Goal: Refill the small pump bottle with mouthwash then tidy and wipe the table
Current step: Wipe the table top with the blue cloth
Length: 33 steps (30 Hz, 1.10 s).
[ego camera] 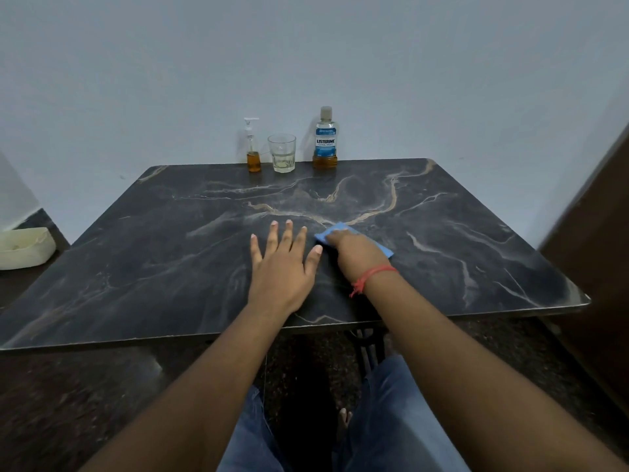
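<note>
Right hand (354, 248) grip: pressed on blue cloth (340, 229) mid-worktop (136, 267) | left hand (282, 264) flat, empty | pump bottle (253, 155), glass (281, 153), mouthwash (325, 137) behind cloth at far edge | risk: wide wipe topples them

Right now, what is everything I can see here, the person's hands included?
pump bottle: one, clear with amber liquid low down, far table edge, leftmost
glass: one, clear, right of the pump bottle
mouthwash bottle: one, blue label, amber liquid at the bottom, right of the glass
cloth: one, blue, mid-table under the right hand
table: one, dark marble pattern
cream container: one, left of the table
left hand: flat on table, fingers spread
right hand: pressing the cloth, red wrist thread
</note>
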Each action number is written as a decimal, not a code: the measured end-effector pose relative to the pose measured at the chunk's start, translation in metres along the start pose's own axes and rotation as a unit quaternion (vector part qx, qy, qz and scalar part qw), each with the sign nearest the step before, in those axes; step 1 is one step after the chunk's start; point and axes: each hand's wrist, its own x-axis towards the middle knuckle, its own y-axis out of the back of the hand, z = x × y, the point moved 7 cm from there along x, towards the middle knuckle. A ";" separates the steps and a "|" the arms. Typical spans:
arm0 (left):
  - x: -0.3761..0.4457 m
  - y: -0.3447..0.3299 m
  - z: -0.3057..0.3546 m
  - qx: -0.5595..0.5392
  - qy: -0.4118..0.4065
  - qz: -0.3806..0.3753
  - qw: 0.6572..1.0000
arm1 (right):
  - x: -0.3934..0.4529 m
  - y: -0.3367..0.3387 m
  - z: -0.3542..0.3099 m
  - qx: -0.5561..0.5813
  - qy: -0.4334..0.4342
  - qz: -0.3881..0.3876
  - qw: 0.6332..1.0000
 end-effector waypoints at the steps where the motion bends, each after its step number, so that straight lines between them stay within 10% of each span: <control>1: -0.001 0.000 0.000 -0.001 0.002 0.001 1.000 | 0.005 -0.002 -0.005 -0.015 -0.014 0.000 1.000; 5: 0.000 0.004 -0.003 -0.024 0.019 0.010 0.999 | -0.011 -0.025 -0.056 -0.025 0.134 -0.034 0.990; 10: -0.002 0.003 -0.002 -0.014 0.009 0.000 1.000 | 0.004 0.010 0.019 -0.104 -0.003 0.008 0.995; 14: -0.001 0.003 -0.003 -0.020 0.010 -0.001 1.000 | -0.022 -0.007 0.005 -0.052 0.100 -0.017 0.993; 18: -0.002 0.003 -0.002 -0.015 -0.001 -0.004 1.000 | -0.015 0.026 0.069 -0.052 -0.060 -0.013 0.997; 23: -0.001 0.004 -0.001 -0.007 0.002 -0.011 1.000 | -0.047 0.003 0.034 -0.023 0.098 -0.015 0.995; 27: -0.003 0.004 0.001 -0.003 -0.007 -0.013 1.000 | -0.042 0.038 0.077 -0.042 -0.025 -0.009 0.999; 33: -0.001 0.002 0.001 -0.003 -0.007 -0.014 1.000 | -0.088 0.015 0.047 0.026 0.129 -0.043 0.990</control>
